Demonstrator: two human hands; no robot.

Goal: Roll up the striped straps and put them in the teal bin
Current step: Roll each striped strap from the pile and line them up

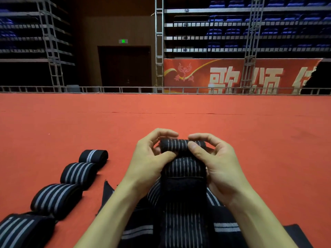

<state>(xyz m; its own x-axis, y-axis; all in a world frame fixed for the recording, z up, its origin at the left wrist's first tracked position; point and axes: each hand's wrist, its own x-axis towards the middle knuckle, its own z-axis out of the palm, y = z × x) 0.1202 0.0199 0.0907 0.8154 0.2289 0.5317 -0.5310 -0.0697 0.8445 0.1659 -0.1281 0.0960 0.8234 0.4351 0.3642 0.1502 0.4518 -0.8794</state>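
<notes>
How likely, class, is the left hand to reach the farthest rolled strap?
Probably yes: only carpet separates the left hand from the farthest rolled strap, though it grips the half-rolled strap.

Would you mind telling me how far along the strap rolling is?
Done: four rolled straps lie in a row on the red carpet. In hand: left hand and right hand pinch a partly rolled strap. Left: flat straps under the forearms; no teal bin in view.

Black strap (182,169), thin grey stripes; 4 rolled straps (78,173) black, white-striped; carpet (179,108) red-orange.
</notes>
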